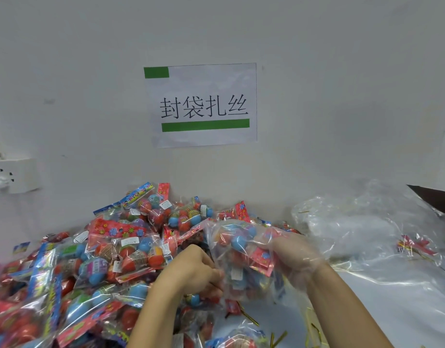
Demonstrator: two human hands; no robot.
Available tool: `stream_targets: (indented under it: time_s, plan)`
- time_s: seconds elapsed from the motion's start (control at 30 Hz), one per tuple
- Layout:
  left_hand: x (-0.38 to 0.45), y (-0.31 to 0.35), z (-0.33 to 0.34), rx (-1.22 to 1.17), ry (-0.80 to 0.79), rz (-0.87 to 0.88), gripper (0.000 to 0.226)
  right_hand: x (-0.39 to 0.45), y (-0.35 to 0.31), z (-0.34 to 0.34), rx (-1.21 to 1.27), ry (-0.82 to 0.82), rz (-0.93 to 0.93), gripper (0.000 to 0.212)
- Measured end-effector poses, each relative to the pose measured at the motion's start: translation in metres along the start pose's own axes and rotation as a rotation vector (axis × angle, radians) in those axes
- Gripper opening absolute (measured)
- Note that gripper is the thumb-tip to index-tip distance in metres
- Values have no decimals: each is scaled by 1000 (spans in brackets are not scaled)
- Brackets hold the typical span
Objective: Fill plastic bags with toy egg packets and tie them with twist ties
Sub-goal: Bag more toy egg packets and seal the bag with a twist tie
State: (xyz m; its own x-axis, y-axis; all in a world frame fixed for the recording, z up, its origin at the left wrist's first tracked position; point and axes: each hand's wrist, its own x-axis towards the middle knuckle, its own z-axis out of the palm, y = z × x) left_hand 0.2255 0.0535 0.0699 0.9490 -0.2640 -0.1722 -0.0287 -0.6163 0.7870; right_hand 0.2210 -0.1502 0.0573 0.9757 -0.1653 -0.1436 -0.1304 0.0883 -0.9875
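1. Plastic bag, part-filled with egg packets, is held above the table beside the packet heap.
2. Right hand sits inside it, grip unclear.
3. Left hand pinches its edge.

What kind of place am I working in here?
Most likely a packing station in a small workshop or factory. A printed sign is taped to the bare wall, a big heap of toy egg packets covers the table, and loose clear bags and gold twist ties lie beside it.
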Motion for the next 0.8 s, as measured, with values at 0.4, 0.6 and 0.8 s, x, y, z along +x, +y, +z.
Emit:
stream_targets:
  time_s: [0.4,0.6,0.8]
  plan:
    - [-13,12,-15,345,-43,-3,26,-4,2,0,-118,27,-34,19]
    - [-22,32,-8,316,133,394,48,-8,0,10,-195,-15,-86,11]
    - [-26,45,9,248,53,564,37,-24,-6,19,-15,-372,-94,28]
